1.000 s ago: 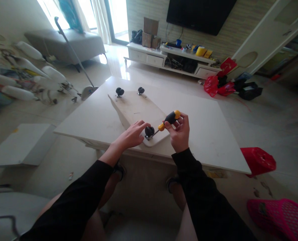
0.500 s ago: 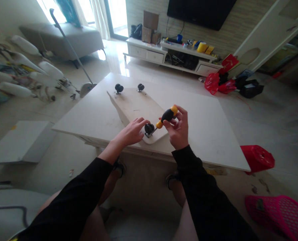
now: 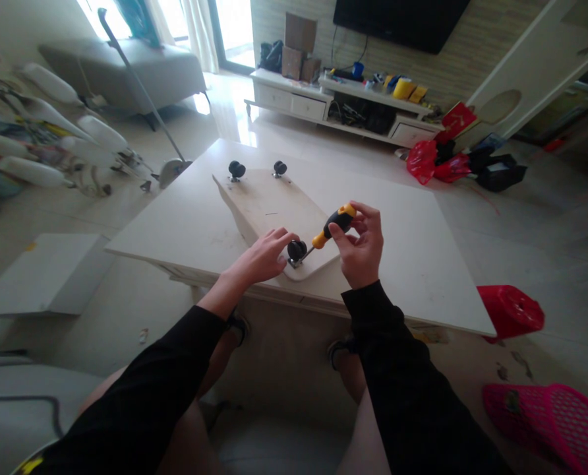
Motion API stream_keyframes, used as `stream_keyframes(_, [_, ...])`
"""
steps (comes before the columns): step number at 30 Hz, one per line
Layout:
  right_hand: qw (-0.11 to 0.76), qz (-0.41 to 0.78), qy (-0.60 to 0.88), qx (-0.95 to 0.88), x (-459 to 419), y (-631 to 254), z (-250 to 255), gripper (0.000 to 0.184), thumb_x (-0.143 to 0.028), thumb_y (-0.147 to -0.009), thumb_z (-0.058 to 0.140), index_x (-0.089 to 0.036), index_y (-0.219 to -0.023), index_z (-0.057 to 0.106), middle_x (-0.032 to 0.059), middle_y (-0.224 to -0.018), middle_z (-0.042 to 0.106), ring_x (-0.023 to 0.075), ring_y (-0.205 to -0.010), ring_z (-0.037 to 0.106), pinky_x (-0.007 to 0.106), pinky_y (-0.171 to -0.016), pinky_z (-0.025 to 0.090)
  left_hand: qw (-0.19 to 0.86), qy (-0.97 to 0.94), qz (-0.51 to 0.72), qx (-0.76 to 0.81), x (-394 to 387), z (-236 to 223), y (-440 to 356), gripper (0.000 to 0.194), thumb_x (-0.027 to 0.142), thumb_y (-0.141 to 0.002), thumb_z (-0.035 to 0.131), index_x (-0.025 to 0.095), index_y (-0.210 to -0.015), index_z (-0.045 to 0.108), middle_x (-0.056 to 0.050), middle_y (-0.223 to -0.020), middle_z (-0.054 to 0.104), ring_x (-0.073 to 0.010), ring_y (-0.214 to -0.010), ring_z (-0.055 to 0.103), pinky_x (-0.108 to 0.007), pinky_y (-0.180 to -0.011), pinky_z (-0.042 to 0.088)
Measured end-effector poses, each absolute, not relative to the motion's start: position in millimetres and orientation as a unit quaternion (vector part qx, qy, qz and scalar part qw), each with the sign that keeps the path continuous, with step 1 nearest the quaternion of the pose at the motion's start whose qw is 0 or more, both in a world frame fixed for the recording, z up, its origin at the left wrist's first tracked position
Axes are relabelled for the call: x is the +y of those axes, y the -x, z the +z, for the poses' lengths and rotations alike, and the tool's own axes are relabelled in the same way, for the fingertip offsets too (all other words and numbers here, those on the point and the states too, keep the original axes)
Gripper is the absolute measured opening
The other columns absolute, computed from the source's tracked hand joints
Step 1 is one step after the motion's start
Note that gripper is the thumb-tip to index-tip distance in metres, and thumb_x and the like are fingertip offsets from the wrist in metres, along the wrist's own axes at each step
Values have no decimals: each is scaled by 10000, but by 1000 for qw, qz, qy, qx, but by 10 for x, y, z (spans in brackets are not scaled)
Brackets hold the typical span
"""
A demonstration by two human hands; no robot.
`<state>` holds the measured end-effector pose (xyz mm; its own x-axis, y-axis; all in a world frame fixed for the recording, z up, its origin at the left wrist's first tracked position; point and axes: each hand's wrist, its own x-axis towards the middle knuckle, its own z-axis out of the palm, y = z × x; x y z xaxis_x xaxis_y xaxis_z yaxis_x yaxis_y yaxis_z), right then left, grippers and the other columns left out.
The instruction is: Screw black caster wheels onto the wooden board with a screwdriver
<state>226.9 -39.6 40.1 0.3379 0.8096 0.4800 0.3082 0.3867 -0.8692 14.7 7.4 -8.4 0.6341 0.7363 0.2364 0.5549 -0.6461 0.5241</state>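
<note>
A pale wooden board (image 3: 274, 208) lies on a white table (image 3: 412, 264). Two black caster wheels (image 3: 235, 169) stand at the board's far end, and a third black caster (image 3: 296, 251) sits at its near end. My right hand (image 3: 359, 249) is closed around the black and yellow handle of a screwdriver (image 3: 331, 227), whose tip meets the near caster's base plate. My left hand (image 3: 262, 257) rests on the board just left of that caster, fingers stretched out and touching it.
A red plastic stool (image 3: 510, 310) lies by the table's right corner, with a pink basket (image 3: 551, 422) nearer me. A mop (image 3: 146, 105) leans left of the table. A white panel (image 3: 41, 274) lies on the floor. A TV stand (image 3: 343, 112) is beyond.
My right hand has shifted slightly right and turned on the screwdriver handle. My left hand and the near caster have stayed in place.
</note>
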Motion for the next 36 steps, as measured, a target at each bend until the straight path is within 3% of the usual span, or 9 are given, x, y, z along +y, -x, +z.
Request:
stream_keyframes(6, [602, 214, 500, -585, -378, -2325, 366, 477, -281, -893, 664, -387, -1351, 579, 19, -1245, 709, 183, -1028, 691, 327, -756, 605, 205, -880, 227, 363, 85, -116, -152, 546, 29, -797, 512, 220, -1300, 610, -98, -1198, 599, -272, -1171, 591, -472, -1100, 502])
stream_keyframes(12, [629, 176, 514, -556, -347, -2278, 346, 492, -385, -781, 837, -377, -1238, 652, -2, -1198, 640, 137, -895, 655, 253, -607, 584, 207, -880, 228, 362, 85, -108, -154, 558, 23, -780, 517, 218, -1295, 613, -106, -1227, 616, -282, -1205, 586, -476, -1112, 497])
stream_keyframes(17, [618, 183, 474, -600, -347, -2246, 323, 476, -300, -932, 613, -383, -1397, 552, 36, -1309, 693, 186, -1037, 700, 354, -768, 653, 205, -877, 250, 356, 87, -120, -153, 524, 25, -784, 529, 212, -1263, 632, -106, -1224, 622, -272, -1182, 601, -463, -1099, 500])
stream_keyframes(21, [640, 185, 452, -593, -331, -2223, 320, 400, -344, -883, 709, -373, -1272, 620, 15, -1293, 658, 164, -999, 690, 300, -705, 632, 261, -838, 327, 350, 65, -83, -193, 414, 83, -828, 585, 197, -1218, 665, -100, -1192, 665, -223, -1053, 645, -400, -985, 541])
stream_keyframes(24, [659, 186, 448, -574, -319, -2207, 344, 385, -340, -826, 798, -372, -1192, 682, -3, -1218, 653, 142, -941, 680, 261, -663, 608, 356, -795, 354, 339, 28, -43, -250, 351, 160, -882, 622, 191, -1224, 691, -68, -1107, 733, -160, -854, 645, -308, -809, 536])
stream_keyframes(27, [659, 212, 417, -589, -315, -2200, 358, 373, -301, -912, 680, -384, -1276, 670, 4, -1230, 701, 162, -1020, 701, 336, -837, 640, 408, -773, 346, 341, -6, -40, -322, 320, 260, -914, 671, 188, -1218, 737, -20, -882, 738, -137, -713, 593, -268, -687, 474])
stream_keyframes(30, [654, 224, 396, -605, -314, -2197, 353, 396, -307, -942, 612, -386, -1329, 642, 11, -1255, 714, 182, -1083, 701, 405, -951, 629, 431, -760, 344, 344, -23, -68, -401, 219, 274, -924, 668, 172, -1067, 798, -3, -744, 699, -127, -657, 560, -265, -657, 432])
stream_keyframes(33, [659, 218, 417, -586, -308, -2183, 348, 419, -396, -877, 739, -385, -1287, 658, 5, -1213, 691, 163, -1011, 690, 352, -866, 635, 431, -740, 366, 363, -34, -88, -474, 136, 242, -898, 694, 166, -921, 804, -3, -724, 701, -123, -663, 564, -264, -667, 424])
stream_keyframes(36, [672, 217, 442, -554, -295, -2157, 352, 506, -427, -776, 855, -383, -1245, 669, -11, -1155, 672, 132, -920, 684, 291, -763, 620, 415, -722, 378, 403, -42, -99, -527, 72, 241, -835, 776, 170, -828, 765, 43, -594, 592, -99, -570, 479, -252, -603, 374])
